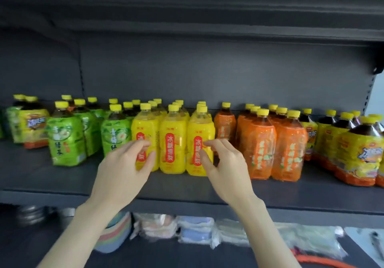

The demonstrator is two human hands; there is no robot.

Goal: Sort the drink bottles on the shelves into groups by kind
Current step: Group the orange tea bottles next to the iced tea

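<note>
Rows of yellow-capped drink bottles stand on the dark shelf (187, 186). Green-labelled bottles (66, 141) stand at the left, bright yellow bottles (172, 149) in the middle, orange-labelled bottles (259, 149) to their right, and yellow-and-orange labelled bottles (359, 155) at the far right. Another yellow-and-orange bottle (34, 128) stands among the green ones at the far left. My left hand (126, 168) hovers in front of the leftmost yellow bottle, fingers loosely curled, holding nothing. My right hand (224, 164) hovers before the rightmost yellow bottle, also loosely curled and empty.
Above, an upper shelf (187, 18) overhangs the bottles. The lower shelf holds stacked coloured bowls (116, 234), several wrapped cloth packs (197, 230), metal items (33, 215) at the left and an orange cord (320, 261) at the right. Bare shelf lies in front of the bottles.
</note>
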